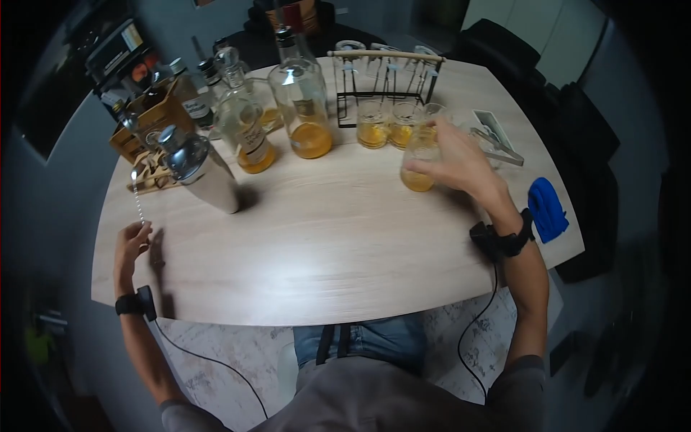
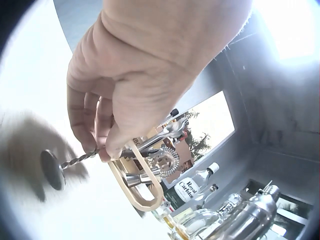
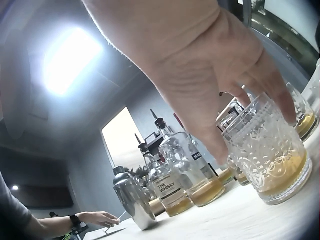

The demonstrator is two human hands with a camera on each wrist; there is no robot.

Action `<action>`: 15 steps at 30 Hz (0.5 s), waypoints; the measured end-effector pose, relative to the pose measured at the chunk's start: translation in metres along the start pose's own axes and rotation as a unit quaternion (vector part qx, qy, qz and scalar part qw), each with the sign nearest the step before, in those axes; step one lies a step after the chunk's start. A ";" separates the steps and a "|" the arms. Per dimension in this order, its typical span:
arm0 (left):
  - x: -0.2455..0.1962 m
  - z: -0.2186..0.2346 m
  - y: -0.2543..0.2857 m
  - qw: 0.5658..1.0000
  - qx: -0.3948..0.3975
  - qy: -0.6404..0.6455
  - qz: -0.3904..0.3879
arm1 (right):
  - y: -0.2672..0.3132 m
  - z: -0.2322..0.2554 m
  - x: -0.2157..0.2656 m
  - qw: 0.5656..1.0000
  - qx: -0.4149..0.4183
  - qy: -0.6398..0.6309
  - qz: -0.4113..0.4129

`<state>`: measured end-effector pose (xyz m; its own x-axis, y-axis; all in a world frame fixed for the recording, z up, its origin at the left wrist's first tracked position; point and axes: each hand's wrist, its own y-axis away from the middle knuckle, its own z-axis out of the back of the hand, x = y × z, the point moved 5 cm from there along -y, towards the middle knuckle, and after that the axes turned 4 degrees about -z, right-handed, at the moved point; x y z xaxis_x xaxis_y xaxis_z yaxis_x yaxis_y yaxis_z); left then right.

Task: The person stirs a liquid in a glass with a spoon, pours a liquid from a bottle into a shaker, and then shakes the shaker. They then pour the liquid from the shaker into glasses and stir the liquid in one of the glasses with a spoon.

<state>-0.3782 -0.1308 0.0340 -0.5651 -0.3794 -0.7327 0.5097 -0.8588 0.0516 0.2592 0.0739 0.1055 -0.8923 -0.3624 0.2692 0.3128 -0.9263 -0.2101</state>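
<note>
In the head view my left hand (image 1: 130, 248) pinches a bar spoon (image 1: 138, 199) by its twisted stem, over the table's left side. The left wrist view shows the spoon's flat disc end (image 2: 52, 170) sticking out below the fingertips. My right hand (image 1: 462, 160) holds a patterned tumbler (image 3: 270, 162) from above, the thumb on one side and fingers on the other. Some amber liquid lies in the tumbler's bottom, and its base is at the tabletop. Close behind it stand several more glasses (image 1: 372, 129) with amber liquid.
A steel shaker (image 1: 205, 176) stands at the left, near a whisky bottle (image 1: 248, 140) and a larger spouted bottle (image 1: 306, 115). A wooden tool holder (image 2: 156, 187) is beside the left hand. A glass rack (image 1: 389, 96) stands behind; tongs (image 1: 504, 155) and a blue cloth (image 1: 548, 210) lie right.
</note>
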 end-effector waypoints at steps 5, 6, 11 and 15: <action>-0.019 0.029 0.022 0.996 -0.075 0.047 -0.008 | 0.007 -0.008 0.024 0.999 0.017 -0.030 0.042; -0.027 0.036 0.030 0.992 -0.103 0.065 -0.014 | 0.008 -0.009 0.030 0.998 0.045 -0.024 0.038; -0.066 0.062 0.063 0.957 -0.198 0.159 -0.138 | 0.017 -0.017 0.057 0.994 0.081 -0.032 0.062; -0.137 0.049 0.111 0.933 -0.255 0.173 -0.187 | 0.024 -0.018 0.087 0.990 0.104 -0.020 0.090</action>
<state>-0.2760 -0.1910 0.1736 -0.5667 0.1236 -0.8146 0.6111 -0.6001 -0.5162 0.1834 0.0224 0.1068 -0.8037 -0.5238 0.2823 0.5300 -0.8459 -0.0604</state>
